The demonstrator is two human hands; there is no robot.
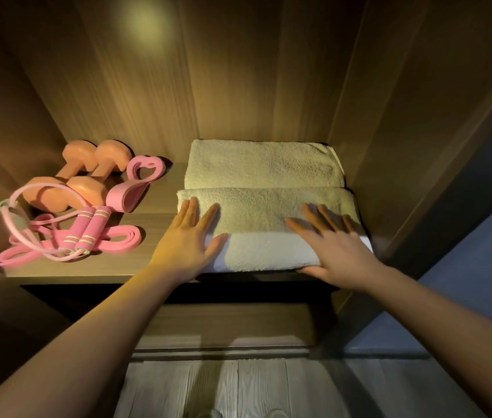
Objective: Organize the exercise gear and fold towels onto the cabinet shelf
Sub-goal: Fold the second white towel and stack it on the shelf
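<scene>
Two folded pale towels lie on the right half of the wooden cabinet shelf (pixel 160 203): a rear towel (pixel 264 165) against the back wall and a front towel (pixel 256 218) at the shelf's front edge. My left hand (pixel 189 239) rests flat with straight fingers on the front towel's left end. My right hand (pixel 333 245) lies flat with spread fingers on its right end, thumb at the front edge. On the shelf's left sit two orange dumbbells (pixel 78 176), a pink jump rope (pixel 87 227) and pink resistance bands (pixel 136 185).
The cabinet's side walls (pixel 395 146) close in the shelf on both sides. A lower shelf (pixel 226 324) shows below, and a pale wood-plank floor (pixel 238 387) lies beneath it. A bare strip of shelf separates the gear from the towels.
</scene>
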